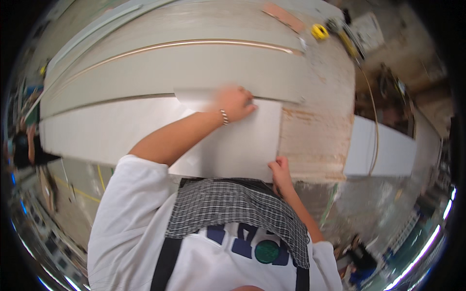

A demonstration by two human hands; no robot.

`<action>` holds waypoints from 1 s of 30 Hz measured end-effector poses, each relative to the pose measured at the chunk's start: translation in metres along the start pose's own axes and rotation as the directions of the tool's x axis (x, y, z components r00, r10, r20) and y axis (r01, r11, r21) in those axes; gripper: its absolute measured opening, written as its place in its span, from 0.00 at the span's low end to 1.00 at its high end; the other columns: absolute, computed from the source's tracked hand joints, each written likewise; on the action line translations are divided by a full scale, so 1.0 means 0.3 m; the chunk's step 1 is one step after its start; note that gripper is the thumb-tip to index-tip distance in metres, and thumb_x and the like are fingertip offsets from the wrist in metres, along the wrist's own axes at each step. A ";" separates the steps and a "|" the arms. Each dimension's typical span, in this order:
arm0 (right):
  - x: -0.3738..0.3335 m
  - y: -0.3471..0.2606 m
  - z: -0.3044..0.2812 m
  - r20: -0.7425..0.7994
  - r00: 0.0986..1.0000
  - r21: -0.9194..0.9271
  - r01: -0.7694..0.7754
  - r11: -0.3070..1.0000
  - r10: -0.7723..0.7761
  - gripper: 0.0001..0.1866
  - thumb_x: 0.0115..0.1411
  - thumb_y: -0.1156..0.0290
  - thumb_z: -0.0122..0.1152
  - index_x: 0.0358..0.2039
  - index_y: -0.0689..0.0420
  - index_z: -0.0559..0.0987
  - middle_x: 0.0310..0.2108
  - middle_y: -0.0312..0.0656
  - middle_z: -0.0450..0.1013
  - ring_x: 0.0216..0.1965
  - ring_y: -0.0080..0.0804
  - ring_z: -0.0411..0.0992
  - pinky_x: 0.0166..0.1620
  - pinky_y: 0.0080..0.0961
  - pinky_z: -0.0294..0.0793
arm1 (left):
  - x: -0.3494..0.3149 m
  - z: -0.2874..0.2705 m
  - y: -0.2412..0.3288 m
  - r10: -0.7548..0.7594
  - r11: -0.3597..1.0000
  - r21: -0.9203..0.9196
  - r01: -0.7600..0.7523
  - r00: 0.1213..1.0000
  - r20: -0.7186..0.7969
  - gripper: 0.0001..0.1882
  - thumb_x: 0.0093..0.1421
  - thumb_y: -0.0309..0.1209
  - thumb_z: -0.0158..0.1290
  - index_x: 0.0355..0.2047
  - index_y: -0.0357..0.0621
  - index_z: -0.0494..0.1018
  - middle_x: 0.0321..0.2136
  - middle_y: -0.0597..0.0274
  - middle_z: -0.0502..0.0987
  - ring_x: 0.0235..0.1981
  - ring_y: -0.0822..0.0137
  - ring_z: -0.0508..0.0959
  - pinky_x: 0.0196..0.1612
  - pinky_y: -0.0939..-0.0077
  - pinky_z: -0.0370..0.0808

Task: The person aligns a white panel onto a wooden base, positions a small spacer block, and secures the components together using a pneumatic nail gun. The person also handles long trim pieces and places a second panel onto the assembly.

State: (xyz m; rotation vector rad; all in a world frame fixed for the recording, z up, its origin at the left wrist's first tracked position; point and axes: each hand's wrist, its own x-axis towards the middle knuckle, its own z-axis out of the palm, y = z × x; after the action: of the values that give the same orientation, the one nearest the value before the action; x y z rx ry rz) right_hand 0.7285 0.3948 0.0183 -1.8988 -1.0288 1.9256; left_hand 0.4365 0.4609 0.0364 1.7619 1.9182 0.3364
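A long white panel (111,123) lies across the near side of the table, its right part covered by or continuing as a smooth white sheet (252,145). My left hand (236,103), a beaded bracelet at its wrist, is over the sheet's far edge. Its fingers look curled, partly smeared by motion, and what they hold is hidden. Beside it, a pale flap (188,98) stands out past the far edge. At the sheet's right edge, close to my body, my right hand (280,170) is closed with thumb and fingers pinching that edge.
Behind the panel lies a grey board (160,70) with a thin copper-coloured strip (194,43). A yellow tape roll (320,32) and a tan block (284,18) sit at the far right of the worn table (320,131). A white board (381,148) and a cord (374,104) are farther right.
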 end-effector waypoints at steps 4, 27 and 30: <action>0.002 -0.017 -0.023 -0.033 0.998 0.083 -0.046 0.995 0.049 0.17 0.60 0.67 0.62 0.46 0.58 0.70 0.36 0.37 0.68 0.39 0.24 0.66 0.42 0.26 0.70 | -0.246 -0.018 -0.175 0.129 0.991 0.068 -0.111 0.908 -0.398 0.31 0.58 0.46 0.59 0.56 0.42 0.68 0.57 0.48 0.70 0.60 0.50 0.67 0.62 0.54 0.64; 0.050 -0.239 -0.438 0.017 0.994 -0.968 0.043 0.246 -0.106 0.29 0.73 0.54 0.38 0.51 0.70 0.75 0.46 0.54 0.76 0.46 0.45 0.74 0.53 0.36 0.71 | -1.213 -0.154 -0.454 -0.997 -0.046 -0.995 -0.088 -0.063 0.051 0.20 0.57 0.46 0.58 0.31 0.37 0.76 0.22 0.61 0.77 0.19 0.70 0.76 0.18 0.74 0.65; 0.018 -0.285 -0.697 0.121 0.992 -0.656 0.115 0.746 -0.047 0.29 0.72 0.54 0.38 0.50 0.71 0.75 0.45 0.56 0.77 0.46 0.44 0.75 0.53 0.37 0.70 | -1.154 -0.186 -0.225 -0.993 -0.074 -0.991 0.107 0.088 0.084 0.20 0.59 0.45 0.54 0.30 0.37 0.75 0.21 0.59 0.78 0.16 0.68 0.76 0.19 0.77 0.66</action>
State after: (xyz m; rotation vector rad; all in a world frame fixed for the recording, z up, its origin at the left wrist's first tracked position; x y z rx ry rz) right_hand 0.9007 0.5235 0.0880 -2.0339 -2.0104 1.7421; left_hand 0.3597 0.1218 0.1183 -0.5788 2.0811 1.5822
